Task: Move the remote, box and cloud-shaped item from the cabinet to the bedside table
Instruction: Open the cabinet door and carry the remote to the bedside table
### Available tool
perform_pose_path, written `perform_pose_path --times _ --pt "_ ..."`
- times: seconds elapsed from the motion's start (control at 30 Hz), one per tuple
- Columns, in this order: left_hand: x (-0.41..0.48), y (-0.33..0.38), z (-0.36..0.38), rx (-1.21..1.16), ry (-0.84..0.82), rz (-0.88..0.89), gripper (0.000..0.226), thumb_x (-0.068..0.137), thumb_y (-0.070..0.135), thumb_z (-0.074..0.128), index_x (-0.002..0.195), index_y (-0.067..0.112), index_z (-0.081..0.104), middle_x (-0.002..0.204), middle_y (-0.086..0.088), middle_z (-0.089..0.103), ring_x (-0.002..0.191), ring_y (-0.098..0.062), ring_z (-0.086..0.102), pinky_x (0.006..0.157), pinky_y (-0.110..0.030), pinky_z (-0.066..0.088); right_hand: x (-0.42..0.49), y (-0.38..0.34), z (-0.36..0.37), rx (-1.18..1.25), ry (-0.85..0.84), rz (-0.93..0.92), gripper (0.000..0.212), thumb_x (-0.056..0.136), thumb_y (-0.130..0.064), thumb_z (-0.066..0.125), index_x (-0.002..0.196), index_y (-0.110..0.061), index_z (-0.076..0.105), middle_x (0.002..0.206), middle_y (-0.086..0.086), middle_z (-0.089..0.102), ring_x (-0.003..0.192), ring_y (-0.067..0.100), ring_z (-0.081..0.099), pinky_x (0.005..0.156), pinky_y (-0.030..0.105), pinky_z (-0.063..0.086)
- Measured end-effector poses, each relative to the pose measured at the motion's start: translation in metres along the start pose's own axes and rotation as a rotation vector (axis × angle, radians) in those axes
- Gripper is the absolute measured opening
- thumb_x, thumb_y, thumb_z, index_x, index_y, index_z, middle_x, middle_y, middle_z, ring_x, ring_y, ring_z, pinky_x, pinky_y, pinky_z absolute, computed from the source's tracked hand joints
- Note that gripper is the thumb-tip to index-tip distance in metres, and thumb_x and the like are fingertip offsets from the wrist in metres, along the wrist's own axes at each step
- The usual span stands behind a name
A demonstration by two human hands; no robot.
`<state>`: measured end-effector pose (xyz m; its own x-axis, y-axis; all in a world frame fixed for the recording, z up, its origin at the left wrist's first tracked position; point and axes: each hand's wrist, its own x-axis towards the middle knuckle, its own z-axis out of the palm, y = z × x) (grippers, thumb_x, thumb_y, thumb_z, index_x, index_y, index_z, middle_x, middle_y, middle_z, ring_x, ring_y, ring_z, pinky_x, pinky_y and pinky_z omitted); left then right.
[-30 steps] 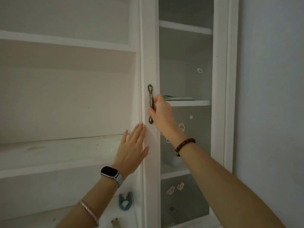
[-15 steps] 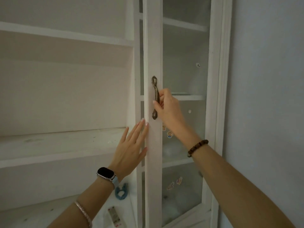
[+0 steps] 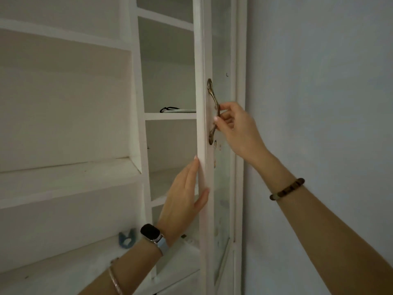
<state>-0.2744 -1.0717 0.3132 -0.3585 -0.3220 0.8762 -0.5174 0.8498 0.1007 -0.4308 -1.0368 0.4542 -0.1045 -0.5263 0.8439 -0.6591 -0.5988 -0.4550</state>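
Observation:
My right hand (image 3: 236,128) pinches the brass handle (image 3: 213,111) of the white glass cabinet door (image 3: 203,81), which stands swung outward. My left hand (image 3: 184,199) lies flat against the door's free edge, fingers straight, thumb on the front face. Inside the cabinet the white shelves (image 3: 170,116) show; a flat pale item with a black cord (image 3: 177,110) lies on the upper one. No remote, box or cloud-shaped item can be made out; the lower shelves are partly hidden by my left hand and the door.
Open white wall shelves (image 3: 63,177) stretch to the left. A small blue clip-like object (image 3: 127,239) lies on the lower ledge. A plain wall (image 3: 319,103) stands right of the cabinet frame. Stickers show on the door glass (image 3: 221,209).
The door has swung outward to the right, exposing the cabinet's interior. My right hand stayed on the handle and my left hand followed the door's edge.

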Motion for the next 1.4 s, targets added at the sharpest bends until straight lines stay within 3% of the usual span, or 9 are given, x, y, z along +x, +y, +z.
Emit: perform_pose_path --times 0.07,0.17,0.37,0.5,0.63,0.83,0.97,1.17,1.4 --pt "0.002 0.011 0.01 -0.019 -0.001 0.027 0.072 0.092 0.031 0.058 0.149 0.008 0.02 0.15 -0.008 0.037 0.137 -0.016 0.036 0.114 -0.031 0.031 -0.004 0.004 -0.017 -0.008 0.014 0.02 0.026 0.094 -0.018 0.059 0.119 -0.014 0.056 0.097 0.005 0.068 0.088 0.016 0.068 0.086 0.028 0.055" --pt "0.008 0.026 0.024 -0.016 0.011 0.099 0.077 0.089 0.031 0.061 0.148 0.006 0.021 0.154 -0.01 0.028 0.142 -0.017 0.028 0.117 -0.022 0.019 -0.01 0.01 -0.043 0.002 0.041 0.044 0.027 0.093 -0.017 0.06 0.12 -0.013 0.058 0.095 0.005 0.07 0.084 0.013 0.069 0.086 0.03 0.056" --pt "0.025 0.058 0.05 -0.07 0.035 0.291 0.07 0.091 0.035 0.058 0.146 0.002 0.028 0.155 -0.011 0.026 0.145 -0.019 0.022 0.115 -0.043 0.029 -0.023 0.021 -0.092 0.012 0.128 0.099 0.025 0.095 -0.01 0.058 0.12 -0.005 0.059 0.094 0.011 0.073 0.084 0.017 0.072 0.085 0.03 0.058" --pt "0.038 0.085 0.07 -0.067 -0.008 0.344 0.066 0.095 0.035 0.052 0.148 0.006 0.026 0.157 -0.007 0.023 0.146 -0.017 0.015 0.119 -0.041 0.019 -0.029 0.026 -0.125 0.099 0.153 0.183 0.031 0.098 -0.024 0.053 0.122 -0.005 0.06 0.103 0.008 0.072 0.092 0.016 0.071 0.089 0.031 0.057" --pt "0.051 0.11 0.096 -0.066 -0.059 0.343 0.063 0.099 0.04 0.041 0.151 0.012 0.018 0.16 -0.003 0.014 0.147 -0.015 0.008 0.12 -0.04 0.014 -0.029 0.035 -0.151 -0.011 0.104 0.203 0.036 0.094 -0.041 0.056 0.122 -0.018 0.062 0.111 -0.004 0.07 0.1 0.008 0.068 0.095 0.034 0.054" --pt "0.071 0.142 0.134 -0.079 -0.117 0.324 0.062 0.1 0.044 0.03 0.152 0.016 0.01 0.161 0.0 0.007 0.147 -0.011 -0.002 0.12 -0.043 0.013 -0.023 0.066 -0.188 -0.046 0.122 0.27 0.048 0.094 -0.045 0.054 0.131 -0.016 0.058 0.119 -0.003 0.068 0.107 0.012 0.066 0.099 0.04 0.051" --pt "0.085 0.154 0.157 -0.049 -0.139 0.349 0.061 0.1 0.044 0.026 0.152 0.015 0.013 0.16 -0.001 0.009 0.148 -0.013 0.002 0.119 -0.047 0.016 -0.022 0.082 -0.205 -0.037 0.134 0.283 0.038 0.1 -0.033 0.048 0.131 -0.014 0.057 0.12 -0.002 0.068 0.109 0.011 0.065 0.098 0.034 0.051" --pt "0.105 0.161 0.182 -0.003 -0.148 0.394 0.062 0.096 0.037 0.035 0.151 0.015 0.018 0.16 -0.002 0.013 0.147 -0.014 0.007 0.117 -0.049 0.02 -0.021 0.097 -0.221 -0.034 0.145 0.306 0.031 0.103 -0.025 0.042 0.126 -0.012 0.058 0.108 -0.006 0.069 0.092 -0.002 0.067 0.08 0.018 0.052" --pt "0.11 0.16 0.188 -0.012 -0.097 0.415 0.061 0.094 0.031 0.035 0.15 0.013 0.021 0.159 -0.003 0.017 0.147 -0.015 0.009 0.119 -0.047 0.013 -0.02 0.106 -0.223 -0.05 0.137 0.277 0.034 0.103 -0.026 0.042 0.131 -0.012 0.056 0.119 -0.001 0.067 0.111 0.012 0.064 0.099 0.031 0.051"
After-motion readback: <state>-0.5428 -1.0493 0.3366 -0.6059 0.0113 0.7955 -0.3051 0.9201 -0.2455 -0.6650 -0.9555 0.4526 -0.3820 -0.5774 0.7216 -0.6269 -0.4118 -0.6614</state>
